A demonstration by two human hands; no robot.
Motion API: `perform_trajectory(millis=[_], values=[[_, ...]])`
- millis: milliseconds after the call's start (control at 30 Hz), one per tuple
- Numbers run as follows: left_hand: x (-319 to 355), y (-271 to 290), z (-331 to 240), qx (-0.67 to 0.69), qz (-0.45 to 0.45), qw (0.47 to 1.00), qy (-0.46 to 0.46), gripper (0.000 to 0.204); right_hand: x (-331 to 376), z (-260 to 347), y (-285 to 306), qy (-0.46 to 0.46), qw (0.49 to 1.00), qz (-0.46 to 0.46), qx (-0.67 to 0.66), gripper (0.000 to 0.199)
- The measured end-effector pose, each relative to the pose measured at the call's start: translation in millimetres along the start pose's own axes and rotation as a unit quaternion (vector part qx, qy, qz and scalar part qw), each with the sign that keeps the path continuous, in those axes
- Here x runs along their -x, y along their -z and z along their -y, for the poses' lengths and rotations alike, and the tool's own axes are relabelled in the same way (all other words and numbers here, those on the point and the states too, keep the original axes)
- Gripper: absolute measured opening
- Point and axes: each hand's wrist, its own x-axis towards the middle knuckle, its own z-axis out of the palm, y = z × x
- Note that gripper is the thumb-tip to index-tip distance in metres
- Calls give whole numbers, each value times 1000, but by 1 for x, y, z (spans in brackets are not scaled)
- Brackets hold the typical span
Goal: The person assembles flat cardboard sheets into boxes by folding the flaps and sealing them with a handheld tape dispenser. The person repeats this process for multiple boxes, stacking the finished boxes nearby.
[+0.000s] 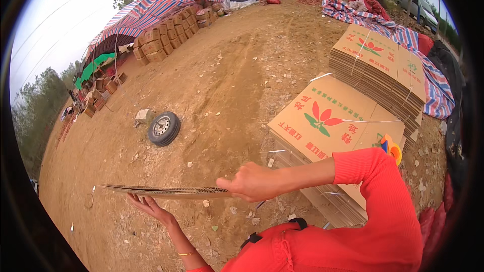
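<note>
A flattened cardboard box is held level and seen edge-on over the dirt ground. My right hand grips its right end. My left hand lies open, palm up, under its left part, touching or just below it. To my right stands a bundled stack of flat cardboard boxes printed with a red flower, tied with white strapping. An orange and blue tape dispenser rests on that stack's near corner. My right arm is in a red sleeve.
A second, taller bundle of flat boxes stands behind the first on a striped tarp. A car tyre lies on the dirt to the left. Stacked brown boxes sit under a striped canopy far back.
</note>
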Motion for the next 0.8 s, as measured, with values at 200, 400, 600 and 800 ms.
perform_trajectory(millis=[200,400,600,800], values=[[68,6,96,21,135,970,201,85,-36,-22,-172,-52,998,-30,-7,38],[112,24,152,72,160,884,434,84,-51,-32,-287,-84,996,-30,0,33],[155,38,222,55,241,843,478,86,-46,-48,-367,-146,988,16,-38,51],[194,47,278,18,278,787,551,86,-32,-57,-435,-219,971,54,-76,50]])
